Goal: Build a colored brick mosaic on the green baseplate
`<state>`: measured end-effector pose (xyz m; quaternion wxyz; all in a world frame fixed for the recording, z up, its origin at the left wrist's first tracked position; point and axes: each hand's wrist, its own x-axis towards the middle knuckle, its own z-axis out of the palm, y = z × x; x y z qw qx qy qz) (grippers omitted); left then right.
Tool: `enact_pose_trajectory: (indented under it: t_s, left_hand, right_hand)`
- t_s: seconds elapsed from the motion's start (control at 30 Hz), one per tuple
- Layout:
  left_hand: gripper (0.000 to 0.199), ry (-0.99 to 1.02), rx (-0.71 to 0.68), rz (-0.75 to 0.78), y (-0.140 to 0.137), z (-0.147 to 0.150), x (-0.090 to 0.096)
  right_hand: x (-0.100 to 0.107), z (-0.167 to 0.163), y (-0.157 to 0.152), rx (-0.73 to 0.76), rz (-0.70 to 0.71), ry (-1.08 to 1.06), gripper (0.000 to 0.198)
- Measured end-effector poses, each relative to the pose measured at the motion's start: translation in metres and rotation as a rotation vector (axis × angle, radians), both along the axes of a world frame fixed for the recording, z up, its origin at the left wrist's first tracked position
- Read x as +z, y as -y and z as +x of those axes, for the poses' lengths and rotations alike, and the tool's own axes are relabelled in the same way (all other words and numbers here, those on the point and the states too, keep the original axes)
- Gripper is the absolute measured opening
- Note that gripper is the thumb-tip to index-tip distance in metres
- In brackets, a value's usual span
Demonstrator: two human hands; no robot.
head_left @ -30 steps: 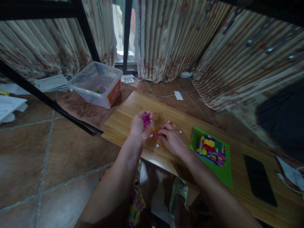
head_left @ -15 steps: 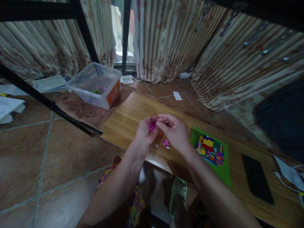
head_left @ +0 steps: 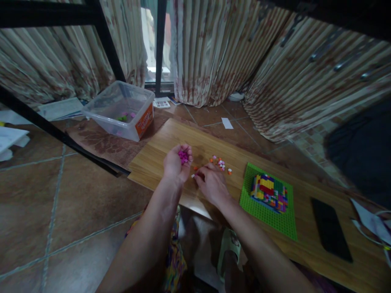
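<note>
White paper point(head_left: 227, 123) near patterned curtains point(head_left: 207, 53)

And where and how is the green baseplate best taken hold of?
Probably by the near margin of the green baseplate, coming from the person's side with the right hand, lifting that edge: it lies flat, and the brick build leaves more bare studs there than along the far edge.

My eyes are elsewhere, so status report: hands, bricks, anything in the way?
Left hand cupped, pink bricks in palm. Right hand at table, grip unclear. Orange brick between hands; nothing seen blocking.
</note>
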<state>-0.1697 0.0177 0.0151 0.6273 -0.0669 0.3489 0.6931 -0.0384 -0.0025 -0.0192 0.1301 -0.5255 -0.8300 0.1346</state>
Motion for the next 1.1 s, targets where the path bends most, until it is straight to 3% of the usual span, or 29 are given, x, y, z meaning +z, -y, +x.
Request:
enact_pose_trajectory:
  t_s: [0.17, 0.33, 0.47, 0.53, 0.63, 0.87, 1.1]
  left_hand:
    - [0.02, -0.037, -0.023, -0.022, 0.001, 0.004, 0.0]
    - [0.023, -0.037, -0.109, -0.049, 0.003, 0.018, -0.002]
    - [0.026, 0.089, -0.236, -0.004, 0.004, 0.032, -0.003]
    - [0.025, 0.148, -0.254, 0.017, 0.004, 0.034, -0.003]
    - [0.023, 0.165, -0.212, 0.009, 0.003, 0.031, -0.002]
    - [0.023, 0.09, -0.123, -0.005, 0.003, 0.019, 0.0]
    - [0.022, 0.042, -0.145, -0.004, 0.002, 0.022, 0.0]
  right_hand:
    - [-0.001, 0.003, -0.005, -0.074, -0.008, -0.077, 0.012]
    - [0.02, 0.015, -0.016, -0.216, -0.052, -0.452, 0.015]
    - [0.043, 0.019, -0.022, -0.067, -0.13, -0.694, 0.019]
    - [0.048, 0.025, -0.021, -0.057, -0.095, -0.734, 0.02]
    - [0.042, 0.04, -0.014, -0.11, -0.014, -0.65, 0.016]
    - [0.01, 0.061, 0.016, 0.014, -0.099, -0.237, 0.014]
    - [-0.003, 0.065, 0.028, 0.016, -0.001, -0.133, 0.012]
